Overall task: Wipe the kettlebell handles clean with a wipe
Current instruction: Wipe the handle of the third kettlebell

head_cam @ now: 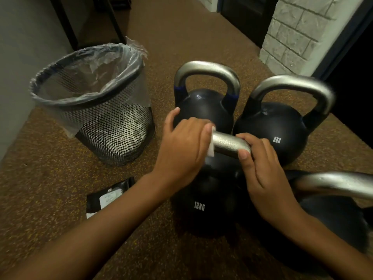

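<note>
**Two hands on the handle of a 12KG kettlebell, a wipe under the left**

At centre, on a speckled brown floor [60, 168], a black 12KG kettlebell [201, 207], with "12KG" printed in white on its side. Above it, its silver handle [230, 143], textured and lying crosswise.

Left hand [185, 146] wrapped over the 9 o'clock end of the handle, fingers [173, 118] curled round a white wipe [211, 144] held against the metal. Only one edge of the wipe visible beside the palm.

Right hand [260, 168] gripping the 3 o'clock end of the same handle, fingers closed round it, thumb across the near side of the bar.

At 12 o'clock from the hands, just beside them, a rear kettlebell [203, 108] with dark blue bands at the foot of its handle and no readable marking. At 2 o'clock, an 8KG kettlebell [272, 134], with "8KG" in white. At 4 o'clock, a fourth kettlebell [333, 215], cut off by the frame edge.

At 10 o'clock, a black wire-mesh bin [113, 126] lined with a clear plastic bag. At 8 o'clock, flat on the floor, a black packet [107, 197] with a white label, print too small to read, partly hidden by the left forearm.
</note>
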Motion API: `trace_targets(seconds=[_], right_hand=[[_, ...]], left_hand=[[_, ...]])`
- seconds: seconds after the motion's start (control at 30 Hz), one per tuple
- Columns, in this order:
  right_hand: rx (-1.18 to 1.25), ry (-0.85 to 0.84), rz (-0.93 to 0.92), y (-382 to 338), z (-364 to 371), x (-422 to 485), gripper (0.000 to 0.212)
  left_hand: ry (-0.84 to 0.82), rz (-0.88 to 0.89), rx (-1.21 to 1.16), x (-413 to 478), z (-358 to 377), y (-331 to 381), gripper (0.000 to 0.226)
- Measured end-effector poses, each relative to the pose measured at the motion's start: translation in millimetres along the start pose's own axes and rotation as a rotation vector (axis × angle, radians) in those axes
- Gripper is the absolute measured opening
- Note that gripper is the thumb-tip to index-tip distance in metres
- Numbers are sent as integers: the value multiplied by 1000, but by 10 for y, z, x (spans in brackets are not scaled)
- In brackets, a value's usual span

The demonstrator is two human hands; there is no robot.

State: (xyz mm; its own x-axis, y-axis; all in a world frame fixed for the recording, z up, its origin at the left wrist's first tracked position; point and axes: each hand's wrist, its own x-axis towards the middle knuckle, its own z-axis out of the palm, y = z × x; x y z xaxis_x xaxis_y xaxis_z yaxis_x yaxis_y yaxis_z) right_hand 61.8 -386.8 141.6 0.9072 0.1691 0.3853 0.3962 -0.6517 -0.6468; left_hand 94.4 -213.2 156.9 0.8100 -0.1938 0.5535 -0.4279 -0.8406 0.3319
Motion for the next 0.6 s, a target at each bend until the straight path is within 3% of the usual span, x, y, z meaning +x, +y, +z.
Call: trace_targets(seconds=[0.17,0.37,0.6], right_hand=[[-2,-30,0,4,-20,-2,42],[-10,-7,-10,15,-2,-7,40],[-9,2,-14,17,11,-5,39]], left_hand=[[-9,147,-93,-218,37,-256,42],[36,1,-303,-457,104,-606,48],[150,41,-454,-431,116,-455,47]])
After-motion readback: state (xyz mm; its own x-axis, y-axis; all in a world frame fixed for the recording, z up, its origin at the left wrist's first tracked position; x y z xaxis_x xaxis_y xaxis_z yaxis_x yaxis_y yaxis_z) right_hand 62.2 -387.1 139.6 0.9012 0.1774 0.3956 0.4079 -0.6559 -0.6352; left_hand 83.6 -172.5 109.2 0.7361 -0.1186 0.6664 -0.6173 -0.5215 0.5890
